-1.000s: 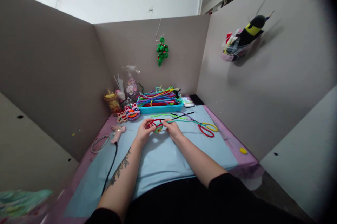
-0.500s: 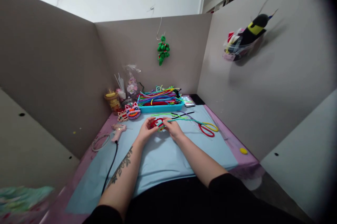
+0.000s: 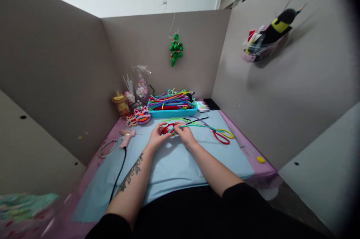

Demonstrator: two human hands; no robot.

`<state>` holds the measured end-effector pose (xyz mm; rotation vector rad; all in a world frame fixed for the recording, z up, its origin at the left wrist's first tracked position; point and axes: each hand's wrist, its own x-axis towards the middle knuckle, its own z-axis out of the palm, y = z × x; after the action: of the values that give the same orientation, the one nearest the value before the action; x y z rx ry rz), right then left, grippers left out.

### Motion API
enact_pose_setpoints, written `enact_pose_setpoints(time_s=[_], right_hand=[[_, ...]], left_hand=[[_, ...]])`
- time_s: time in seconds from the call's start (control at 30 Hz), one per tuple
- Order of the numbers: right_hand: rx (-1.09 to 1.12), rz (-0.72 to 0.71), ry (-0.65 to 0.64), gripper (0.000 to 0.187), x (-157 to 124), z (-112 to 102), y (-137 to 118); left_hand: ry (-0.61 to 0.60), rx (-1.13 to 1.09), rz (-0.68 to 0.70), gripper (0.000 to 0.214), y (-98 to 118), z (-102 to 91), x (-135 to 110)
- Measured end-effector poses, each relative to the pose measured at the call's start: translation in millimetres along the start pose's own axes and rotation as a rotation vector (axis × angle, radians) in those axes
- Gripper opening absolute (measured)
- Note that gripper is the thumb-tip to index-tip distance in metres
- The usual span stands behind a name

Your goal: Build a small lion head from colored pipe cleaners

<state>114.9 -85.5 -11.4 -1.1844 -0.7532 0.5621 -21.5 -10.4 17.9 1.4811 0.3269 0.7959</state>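
Fingertips of the 2 hands have drawn closer together over the last second, and the red loop between them now looks flatter. The left hand [image 3: 156, 138] is curled, thumb and fingers pinched on the red pipe-cleaner piece [image 3: 167, 129], held just above the light blue mat [image 3: 168, 168] on the tabletop [image 3: 250, 149]. The right hand [image 3: 184, 136] is also closed in a pinch, gripping the near end of a teal pipe cleaner [image 3: 198, 126] against that piece; the stem runs off to the right, towards the scissors [image 3: 222, 136] lying on the mat with 1 red and 1 yellow handle. Just beyond the hands stands a blue tray [image 3: 172, 113] heaped with coloured pipe cleaners, and left of it lie 2 cat-face crafts [image 3: 142, 115]. A pink glue gun [image 3: 126, 137] rests near the mat's left edge beside a wire ring [image 3: 108, 147]. A green ornament [image 3: 176, 50] hangs on the back panel.
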Motion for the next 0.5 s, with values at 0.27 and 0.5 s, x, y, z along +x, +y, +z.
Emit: enact_pose_setpoints(time_s=[0.27, 0.5], right_hand=[[0.091, 0.074, -0.006, 0.031, -2.5, 2.5, -6.1], [0.246, 0.167, -0.053, 0.035, -6.0, 6.8, -16.6]], left_hand=[[-0.039, -0.011, -0.027, 0.060, 2.3, 2.2, -2.5], [-0.066, 0.012, -0.008, 0.061, -1.2, 1.0, -1.6]])
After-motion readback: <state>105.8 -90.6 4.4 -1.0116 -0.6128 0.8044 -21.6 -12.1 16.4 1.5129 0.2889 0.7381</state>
